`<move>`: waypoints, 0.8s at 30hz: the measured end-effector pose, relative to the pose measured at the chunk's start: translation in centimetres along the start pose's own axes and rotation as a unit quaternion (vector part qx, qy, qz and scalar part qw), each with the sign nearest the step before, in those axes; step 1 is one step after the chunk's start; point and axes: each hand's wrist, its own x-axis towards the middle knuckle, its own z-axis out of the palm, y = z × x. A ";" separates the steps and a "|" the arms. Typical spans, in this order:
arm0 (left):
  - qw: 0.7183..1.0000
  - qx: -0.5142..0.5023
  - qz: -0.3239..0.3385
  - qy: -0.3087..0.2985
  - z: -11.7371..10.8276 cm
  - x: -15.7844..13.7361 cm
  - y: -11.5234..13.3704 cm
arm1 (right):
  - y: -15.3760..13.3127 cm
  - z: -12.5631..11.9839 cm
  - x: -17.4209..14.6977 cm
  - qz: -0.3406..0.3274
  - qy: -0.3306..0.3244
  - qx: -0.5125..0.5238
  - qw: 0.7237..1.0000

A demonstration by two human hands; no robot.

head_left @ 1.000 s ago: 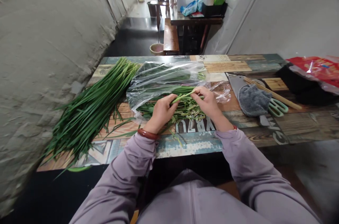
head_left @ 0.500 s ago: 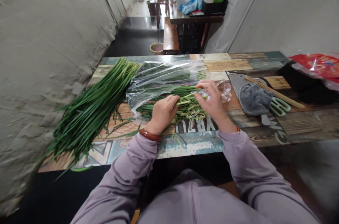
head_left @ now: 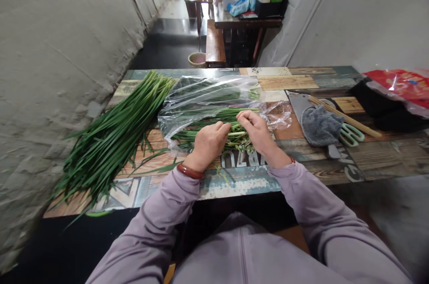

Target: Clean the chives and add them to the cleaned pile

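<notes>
A loose bundle of garlic chives [head_left: 231, 116] lies on and partly under a clear plastic bag [head_left: 187, 100] in the middle of the table. My left hand [head_left: 209, 143] is closed around a few stalks, its thumb and forefinger at their pale ends. Just to the right, my right hand [head_left: 256, 134] pinches with thumb and fingertips over the same stalk ends; the exact piece between its fingers is mostly hidden. Trimmed pale bits [head_left: 243, 143] lie beneath both hands. To the left spreads a larger pile of garlic chives [head_left: 117, 134].
On the right of the patterned table [head_left: 248, 185] lie a grey cloth [head_left: 321, 125], scissors with pale green handles [head_left: 351, 135], wooden sticks [head_left: 362, 125] and a red plastic bag [head_left: 398, 82]. Behind stand a bench [head_left: 215, 44] and another table [head_left: 248, 22] with boxes.
My right hand has moved left toward my left hand, and its spread fingers have come together in a pinch. My left hand has stayed nearly in place.
</notes>
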 end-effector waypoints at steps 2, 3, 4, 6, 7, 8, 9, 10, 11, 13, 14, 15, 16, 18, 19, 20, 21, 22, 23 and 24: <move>1.000 -0.026 -0.011 0.005 0.2 0.0 -0.2 | 0.6 -0.4 0.2 0.070 0.050 0.060 0.994; 0.999 -0.043 -0.020 0.011 0.3 0.0 -0.3 | 0.8 -0.8 0.3 0.081 0.073 0.076 0.991; 0.998 -0.059 -0.029 0.019 0.4 0.0 -0.4 | 0.9 -1.1 0.4 0.077 0.089 0.079 0.990; 0.994 -0.089 -0.045 0.036 0.5 0.0 -0.6 | 0.8 -1.9 0.5 0.039 0.089 0.050 0.994; 0.993 -0.102 -0.050 0.041 0.6 0.0 -0.7 | 0.6 -2.2 0.6 0.017 0.080 0.022 0.996; 0.991 -0.114 -0.054 0.045 0.7 0.0 -0.8 | 0.3 -2.5 0.6 -0.003 0.071 -0.009 0.997; 0.989 -0.124 -0.057 0.048 0.7 0.0 -0.9 | -0.1 -2.6 0.6 -0.021 0.064 -0.040 0.997; 0.988 -0.134 -0.059 0.051 0.7 0.0 -0.9 | -0.4 -2.6 0.6 -0.037 0.058 -0.068 0.995; 0.987 -0.141 -0.061 0.053 0.7 0.0 -0.9 | -0.7 -2.6 0.5 -0.052 0.053 -0.092 0.993; 0.986 -0.144 -0.064 0.057 0.7 0.0 -0.9 | -1.0 -2.4 0.5 -0.078 0.047 -0.122 0.988; 0.987 -0.139 -0.064 0.058 0.7 0.0 -0.9 | -1.0 -2.3 0.5 -0.086 0.045 -0.128 0.987; 0.988 -0.130 -0.063 0.057 0.6 0.0 -0.9 | -1.1 -2.2 0.4 -0.090 0.044 -0.130 0.986; 0.990 -0.116 -0.061 0.053 0.5 0.0 -0.8 | -1.0 -2.0 0.4 -0.091 0.043 -0.131 0.986; 0.995 -0.083 -0.050 0.036 0.4 0.0 -0.7 | -1.0 -1.7 0.2 -0.095 0.038 -0.129 0.986; 0.997 -0.065 -0.042 0.023 0.3 0.0 -0.6 | -1.0 -1.5 0.1 -0.101 0.030 -0.130 0.986; 0.998 -0.050 -0.035 0.009 0.2 0.0 -0.5 | -1.1 -1.3 0.1 -0.109 0.019 -0.130 0.985; 0.999 -0.040 -0.029 -0.004 0.2 0.0 -0.4 | -1.1 -1.1 0.0 -0.119 0.007 -0.130 0.984; 0.999 -0.035 -0.026 -0.015 0.1 0.0 -0.4 | -1.2 -0.9 -0.1 -0.127 -0.006 -0.129 0.983; 0.999 -0.036 -0.025 -0.024 0.1 0.0 -0.3 | -1.2 -0.8 -0.2 -0.135 -0.018 -0.126 0.983; 0.998 -0.045 -0.026 -0.030 0.1 0.0 -0.3 | -1.2 -0.7 -0.2 -0.139 -0.029 -0.122 0.982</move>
